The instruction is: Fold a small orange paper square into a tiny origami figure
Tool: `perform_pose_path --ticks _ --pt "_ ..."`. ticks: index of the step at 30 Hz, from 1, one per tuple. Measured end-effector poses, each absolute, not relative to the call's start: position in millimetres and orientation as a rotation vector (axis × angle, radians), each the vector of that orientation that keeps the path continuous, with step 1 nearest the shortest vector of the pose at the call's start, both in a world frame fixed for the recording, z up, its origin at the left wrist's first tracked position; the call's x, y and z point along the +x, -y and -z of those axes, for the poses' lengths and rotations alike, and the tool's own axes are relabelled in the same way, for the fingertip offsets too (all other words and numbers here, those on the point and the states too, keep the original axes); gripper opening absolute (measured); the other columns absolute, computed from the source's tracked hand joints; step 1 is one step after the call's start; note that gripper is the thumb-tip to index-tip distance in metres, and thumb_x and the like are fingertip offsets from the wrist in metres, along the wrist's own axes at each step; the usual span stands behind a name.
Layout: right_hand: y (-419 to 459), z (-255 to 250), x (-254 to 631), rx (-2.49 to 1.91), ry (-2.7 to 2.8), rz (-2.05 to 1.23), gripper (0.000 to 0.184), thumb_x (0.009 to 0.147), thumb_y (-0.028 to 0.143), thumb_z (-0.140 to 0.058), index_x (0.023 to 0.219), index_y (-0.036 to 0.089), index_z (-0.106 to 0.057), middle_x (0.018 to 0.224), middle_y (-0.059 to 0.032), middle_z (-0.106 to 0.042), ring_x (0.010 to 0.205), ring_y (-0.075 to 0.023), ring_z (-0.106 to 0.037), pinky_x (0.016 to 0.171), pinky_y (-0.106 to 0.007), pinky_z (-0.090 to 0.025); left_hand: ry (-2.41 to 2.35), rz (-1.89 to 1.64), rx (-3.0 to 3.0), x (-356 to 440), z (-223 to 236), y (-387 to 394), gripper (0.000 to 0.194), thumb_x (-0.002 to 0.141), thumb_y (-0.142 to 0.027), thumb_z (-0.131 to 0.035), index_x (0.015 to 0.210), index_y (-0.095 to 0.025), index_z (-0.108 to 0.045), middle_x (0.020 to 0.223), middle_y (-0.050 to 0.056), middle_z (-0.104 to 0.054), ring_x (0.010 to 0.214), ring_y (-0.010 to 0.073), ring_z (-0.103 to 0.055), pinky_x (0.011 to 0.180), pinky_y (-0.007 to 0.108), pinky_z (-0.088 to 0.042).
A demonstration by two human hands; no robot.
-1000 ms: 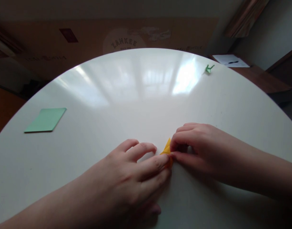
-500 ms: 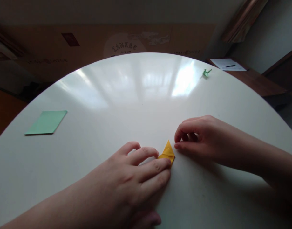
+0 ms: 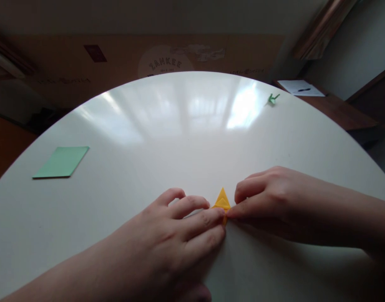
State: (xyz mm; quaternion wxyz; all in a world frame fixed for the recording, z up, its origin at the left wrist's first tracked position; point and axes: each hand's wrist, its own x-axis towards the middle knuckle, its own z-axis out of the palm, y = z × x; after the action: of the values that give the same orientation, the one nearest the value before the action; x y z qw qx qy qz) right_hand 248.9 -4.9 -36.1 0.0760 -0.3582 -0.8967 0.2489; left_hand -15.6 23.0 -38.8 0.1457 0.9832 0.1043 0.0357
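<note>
A small piece of folded yellow paper (image 3: 223, 199) lies on the white table, its pointed tip facing away from me. My left hand (image 3: 179, 235) holds it down, with fingertips pressed on its lower part and left side, covering some of it. From the right, my right hand (image 3: 269, 199) reaches in with its fingers bent. One of its digits touches the paper's right edge, close to my left fingertips. The lower end of the paper is mostly hidden under my fingers.
A stack of green square paper (image 3: 63, 162) lies at the left of the round white table (image 3: 142, 167). Near the far right rim stands a small folded green paper figure (image 3: 273, 99). Beyond it, a brown side table holds a white sheet (image 3: 297, 88) with a pen (image 3: 304, 89).
My right hand has come down and toward me, and its fingertip now meets the yellow paper's right edge. My left hand stays nearly in place.
</note>
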Motion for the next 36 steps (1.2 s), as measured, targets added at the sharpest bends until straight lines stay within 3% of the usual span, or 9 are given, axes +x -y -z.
perform_pose_path --ticks 15,25,31,36 --pt "4.7 37.0 247.5 -1.165 2.553 -0.951 0.016 0.091 0.013 -0.064 0.089 0.023 -0.076 0.083 0.0039 -0.069 0.072 -0.0078 -0.061 0.070 -0.019 -0.041 -0.304 -0.100 2.777 -16.6 35.3 -23.7 0.045 0.091 -0.046 -0.065 0.130 -0.024 -0.060 0.128 0.007 -0.069 0.112 0.0283 -0.062 0.099 0.040 -0.043" --pt "4.4 34.3 245.0 -1.218 2.595 -0.893 0.018 0.092 0.014 -0.062 0.087 0.023 -0.076 0.078 0.0014 -0.070 0.069 -0.0111 -0.060 0.065 -0.023 -0.038 -0.299 -0.067 2.720 -15.9 31.3 -28.2 0.040 0.090 -0.043 -0.066 0.127 -0.029 -0.063 0.133 0.005 -0.067 0.115 0.0284 -0.061 0.101 0.043 -0.044" --pt "6.0 32.0 245.5 -1.252 2.634 -0.861 0.017 0.093 0.017 -0.062 0.086 0.024 -0.076 0.075 0.0021 -0.070 0.067 -0.0120 -0.061 0.063 -0.025 -0.036 -0.329 -0.073 2.661 -16.3 32.7 -29.1 0.056 0.088 -0.045 -0.066 0.139 -0.024 -0.054 0.133 0.006 -0.067 0.116 0.0279 -0.061 0.106 0.042 -0.042" --pt "4.8 30.5 244.5 -1.286 2.632 -0.873 0.017 0.091 0.017 -0.063 0.082 0.024 -0.075 0.073 0.0033 -0.070 0.066 -0.0107 -0.061 0.062 -0.025 -0.035 -0.367 -0.025 2.742 -13.2 35.8 -24.2 0.048 0.090 -0.044 -0.065 0.134 -0.026 -0.059 0.131 0.006 -0.066 0.114 0.0287 -0.061 0.104 0.042 -0.040"
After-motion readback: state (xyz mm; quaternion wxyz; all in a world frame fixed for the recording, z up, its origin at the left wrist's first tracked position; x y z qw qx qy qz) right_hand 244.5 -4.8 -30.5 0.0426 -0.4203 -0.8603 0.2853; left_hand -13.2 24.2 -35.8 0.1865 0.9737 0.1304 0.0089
